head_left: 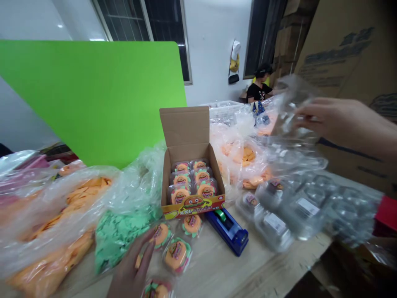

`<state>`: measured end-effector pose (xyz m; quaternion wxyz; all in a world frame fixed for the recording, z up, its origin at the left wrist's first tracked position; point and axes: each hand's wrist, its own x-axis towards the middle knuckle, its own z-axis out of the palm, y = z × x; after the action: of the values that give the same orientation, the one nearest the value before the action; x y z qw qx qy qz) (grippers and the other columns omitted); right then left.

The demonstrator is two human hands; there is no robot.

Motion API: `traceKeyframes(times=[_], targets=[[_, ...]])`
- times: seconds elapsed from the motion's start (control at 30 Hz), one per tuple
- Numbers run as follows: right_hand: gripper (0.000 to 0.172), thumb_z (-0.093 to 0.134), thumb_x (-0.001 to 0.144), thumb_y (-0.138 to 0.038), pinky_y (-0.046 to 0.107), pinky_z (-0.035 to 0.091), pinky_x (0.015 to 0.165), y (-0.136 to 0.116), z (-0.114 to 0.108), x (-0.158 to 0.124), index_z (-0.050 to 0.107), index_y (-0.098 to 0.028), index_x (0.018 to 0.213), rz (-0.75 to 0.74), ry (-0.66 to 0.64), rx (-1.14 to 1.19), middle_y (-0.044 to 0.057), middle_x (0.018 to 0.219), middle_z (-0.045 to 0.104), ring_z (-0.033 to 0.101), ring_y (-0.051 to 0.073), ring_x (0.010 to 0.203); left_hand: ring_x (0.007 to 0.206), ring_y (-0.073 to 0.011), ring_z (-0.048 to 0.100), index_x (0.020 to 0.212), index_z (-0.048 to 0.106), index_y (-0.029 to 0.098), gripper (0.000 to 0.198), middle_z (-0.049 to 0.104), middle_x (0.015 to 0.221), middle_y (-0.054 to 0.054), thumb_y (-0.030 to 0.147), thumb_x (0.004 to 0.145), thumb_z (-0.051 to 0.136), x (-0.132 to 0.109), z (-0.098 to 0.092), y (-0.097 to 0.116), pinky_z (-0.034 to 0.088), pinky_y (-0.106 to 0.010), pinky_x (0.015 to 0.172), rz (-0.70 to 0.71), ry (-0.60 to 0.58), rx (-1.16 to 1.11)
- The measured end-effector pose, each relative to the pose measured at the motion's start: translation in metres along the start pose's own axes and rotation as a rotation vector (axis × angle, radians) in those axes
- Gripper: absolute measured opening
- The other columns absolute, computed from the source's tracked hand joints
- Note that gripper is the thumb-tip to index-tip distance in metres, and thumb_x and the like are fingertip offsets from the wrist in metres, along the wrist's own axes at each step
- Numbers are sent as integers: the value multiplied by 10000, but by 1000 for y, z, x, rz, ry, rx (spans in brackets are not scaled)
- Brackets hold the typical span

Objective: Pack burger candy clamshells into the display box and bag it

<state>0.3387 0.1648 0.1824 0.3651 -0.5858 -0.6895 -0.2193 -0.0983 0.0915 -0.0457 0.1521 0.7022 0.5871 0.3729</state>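
My left hand (133, 265) is low over the table with its fingers stretched and apart. Its fingertips reach the edge of a toy burger (160, 236), and a bit of orange shows between the fingers. Close by lie more toy burgers in clear packs, one (176, 255) to the right and another (191, 224) against the box. My right hand (325, 120), raised at the right, is closed on clear plastic packaging (294, 99), smeared by motion. Between the hands stands an open cardboard display box (193, 209) with several packed burgers (201, 176) in rows.
A blue tape dispenser (229, 234) sits right of the box. Clear plastic clamshells (276, 227) pile up at the right. Bags of orange pieces (83, 194) and green pieces (124, 231) lie left. Behind are a green board (102, 95), a large carton (350, 54) and a person (259, 89).
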Motion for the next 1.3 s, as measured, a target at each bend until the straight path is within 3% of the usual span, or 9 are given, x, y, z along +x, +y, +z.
traceKeyframes(times=[0.17,0.33,0.47,0.63,0.8,0.9,1.0,1.13,1.3], targets=[[157,532,855,-138,310,462,803,-115,70,36,628,-146,979,-276,-251,-33,99,1047,611,578,192,946,1106,-203,553,1249,417,206,408,562,1219,-112,393,886,411,59,10,56,451,-394,951,1,211,-231],[159,551,868,-211,373,500,800,-179,165,51,606,-112,980,-367,-517,-48,76,1018,628,606,184,916,1054,-183,579,1291,341,162,405,566,1198,-142,318,918,364,87,12,56,483,-364,901,92,245,-115],[205,542,878,-280,351,522,751,-177,203,51,592,-140,1019,-398,-696,-29,61,1014,628,621,165,862,1055,-211,562,1156,507,178,287,612,1131,-109,269,897,423,89,7,43,460,-400,905,211,141,62],[200,534,882,-295,349,522,740,-174,211,39,601,-141,990,-427,-777,23,48,976,640,626,157,831,938,-231,526,1094,581,216,274,649,932,-56,282,828,569,94,4,48,451,-404,839,411,57,259],[322,549,858,-373,426,448,891,-148,196,26,579,-161,1098,-380,-617,93,98,1182,571,555,226,1056,868,-259,503,867,662,201,98,621,850,-75,234,804,595,100,5,56,440,-450,775,497,124,438],[543,583,823,-389,474,315,1019,-117,193,21,458,-133,1285,-277,-472,87,193,1370,390,374,321,1256,973,-282,486,838,651,170,113,589,982,-124,221,832,550,103,11,60,435,-484,828,520,231,496],[591,561,833,-381,464,322,1019,-94,201,16,407,-96,1328,-214,-457,87,215,1319,453,431,317,1219,1116,-299,452,845,633,140,106,532,1163,-169,188,835,539,106,21,58,405,-507,934,612,281,562],[530,496,862,-419,534,198,1064,-88,215,3,458,-120,1297,-197,-464,103,211,1377,398,344,334,1289,1164,-302,462,828,612,130,129,555,1206,-177,182,851,496,108,27,50,405,-498,966,673,144,604],[538,593,741,-553,577,133,1064,-92,215,-6,648,-133,1073,-214,-509,182,224,1418,334,294,406,1301,1053,-271,545,793,621,220,222,686,974,-49,354,872,462,115,6,57,352,-548,979,597,-134,513]])
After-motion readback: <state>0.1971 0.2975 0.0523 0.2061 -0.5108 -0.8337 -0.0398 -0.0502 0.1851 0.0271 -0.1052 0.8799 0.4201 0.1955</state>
